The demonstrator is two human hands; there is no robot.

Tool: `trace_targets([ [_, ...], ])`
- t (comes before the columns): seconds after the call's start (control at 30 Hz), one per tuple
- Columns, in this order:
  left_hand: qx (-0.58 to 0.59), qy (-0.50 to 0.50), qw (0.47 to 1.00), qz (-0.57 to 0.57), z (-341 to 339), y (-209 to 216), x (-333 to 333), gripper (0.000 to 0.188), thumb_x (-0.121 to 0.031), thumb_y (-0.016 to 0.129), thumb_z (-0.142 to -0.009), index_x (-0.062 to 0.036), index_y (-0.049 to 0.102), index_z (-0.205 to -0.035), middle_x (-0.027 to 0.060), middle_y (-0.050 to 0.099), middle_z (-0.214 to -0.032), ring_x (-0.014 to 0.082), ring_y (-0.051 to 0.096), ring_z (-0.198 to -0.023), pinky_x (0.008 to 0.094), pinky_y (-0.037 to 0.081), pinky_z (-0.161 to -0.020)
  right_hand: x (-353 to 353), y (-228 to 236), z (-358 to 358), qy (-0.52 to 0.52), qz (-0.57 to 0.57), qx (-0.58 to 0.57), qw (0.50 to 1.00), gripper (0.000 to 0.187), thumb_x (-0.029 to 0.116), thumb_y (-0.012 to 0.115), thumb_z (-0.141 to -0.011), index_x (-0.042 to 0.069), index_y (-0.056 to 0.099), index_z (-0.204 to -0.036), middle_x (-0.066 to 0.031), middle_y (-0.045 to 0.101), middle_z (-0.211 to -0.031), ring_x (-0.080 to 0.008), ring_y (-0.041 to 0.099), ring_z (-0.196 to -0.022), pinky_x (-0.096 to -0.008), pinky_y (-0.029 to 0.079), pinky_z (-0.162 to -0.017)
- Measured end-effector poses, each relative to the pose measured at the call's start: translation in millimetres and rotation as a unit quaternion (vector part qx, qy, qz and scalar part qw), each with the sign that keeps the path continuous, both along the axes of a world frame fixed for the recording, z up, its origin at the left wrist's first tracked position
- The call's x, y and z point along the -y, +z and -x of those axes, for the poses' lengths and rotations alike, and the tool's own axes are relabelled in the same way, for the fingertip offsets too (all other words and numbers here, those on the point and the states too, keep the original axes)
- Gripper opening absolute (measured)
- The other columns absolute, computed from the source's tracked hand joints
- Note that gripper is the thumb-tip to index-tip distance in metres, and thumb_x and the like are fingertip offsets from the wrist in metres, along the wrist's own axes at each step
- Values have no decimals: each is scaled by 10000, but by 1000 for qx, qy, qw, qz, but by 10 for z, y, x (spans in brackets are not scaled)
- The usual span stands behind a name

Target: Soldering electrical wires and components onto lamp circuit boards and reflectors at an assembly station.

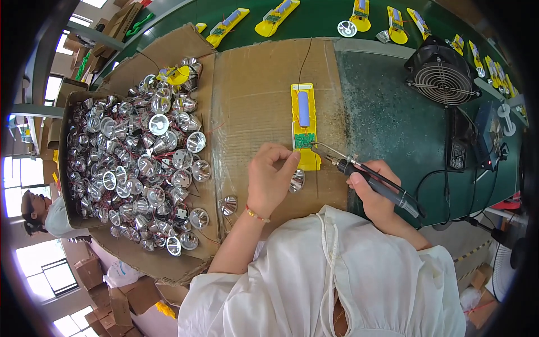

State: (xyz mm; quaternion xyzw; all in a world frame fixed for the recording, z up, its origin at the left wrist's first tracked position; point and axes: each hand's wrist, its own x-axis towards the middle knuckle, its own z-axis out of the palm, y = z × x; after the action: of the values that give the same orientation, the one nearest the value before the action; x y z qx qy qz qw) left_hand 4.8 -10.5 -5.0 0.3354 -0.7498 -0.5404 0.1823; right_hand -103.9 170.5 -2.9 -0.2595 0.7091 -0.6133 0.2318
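A yellow flashlight housing (pixel 310 162) lies lengthwise before me on a cardboard sheet (pixel 255 73). It holds a purple battery cell (pixel 304 109) and, nearer me, a green circuit board (pixel 304 139). My left hand (pixel 266 181) pinches thumb and fingers together at the board's left edge; what they hold is too small to make out. In my right hand (pixel 375 187) is a soldering iron (pixel 387 194) with a thin metal tube along it, its tip at the board's right side. A silver reflector cup (pixel 297 181) sits beside my left hand, partly hidden by it.
At the left, a cardboard box (pixel 84 96) is heaped with silver reflectors (pixel 159 124) and red wires. A loose reflector (pixel 228 205) lies near my left wrist. A black fan (pixel 443 73) and blue-grey power unit (pixel 487 135) stand right. More yellow housings (pixel 276 18) line the far side.
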Motion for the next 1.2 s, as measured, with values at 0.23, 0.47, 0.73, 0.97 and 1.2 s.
trace_targets([
  [0.23,10,10,999,30,-2,-16,-8,105,-81,650,-779,18,625,-756,84,576,-804,142,559,-644,252,446,-585,19,22,-15,-9,2,24,1000,140,80,600,-821,-25,526,-875,-101,619,-727,-122,595,-646,-248,500,-595],
  [0.47,8,5,1000,25,-6,-31,0,115,-97,656,-779,11,626,-753,78,570,-786,145,556,-628,258,442,-575,-4,37,-10,-30,34,42,998,131,77,594,-825,-22,527,-877,-105,616,-730,-114,581,-624,-243,497,-596],
  [0.73,16,-1,999,43,8,-2,-2,128,-107,658,-784,15,627,-754,74,562,-768,136,553,-614,252,439,-563,-9,18,-18,-22,14,37,999,135,76,598,-825,-26,532,-881,-107,617,-733,-118,589,-634,-252,503,-599],
  [0.97,22,-8,999,45,25,5,-13,141,-112,663,-784,21,628,-754,81,560,-774,141,558,-607,259,443,-560,7,28,-30,-33,21,61,997,118,67,586,-830,-23,531,-882,-109,618,-732,-120,589,-634,-251,502,-596],
  [1.2,24,-9,999,41,21,-18,-3,148,-120,670,-779,21,632,-758,81,561,-773,143,565,-614,258,445,-564,-2,36,-13,-31,31,60,997,109,61,580,-831,-22,528,-879,-106,617,-724,-121,587,-632,-251,499,-594],
])
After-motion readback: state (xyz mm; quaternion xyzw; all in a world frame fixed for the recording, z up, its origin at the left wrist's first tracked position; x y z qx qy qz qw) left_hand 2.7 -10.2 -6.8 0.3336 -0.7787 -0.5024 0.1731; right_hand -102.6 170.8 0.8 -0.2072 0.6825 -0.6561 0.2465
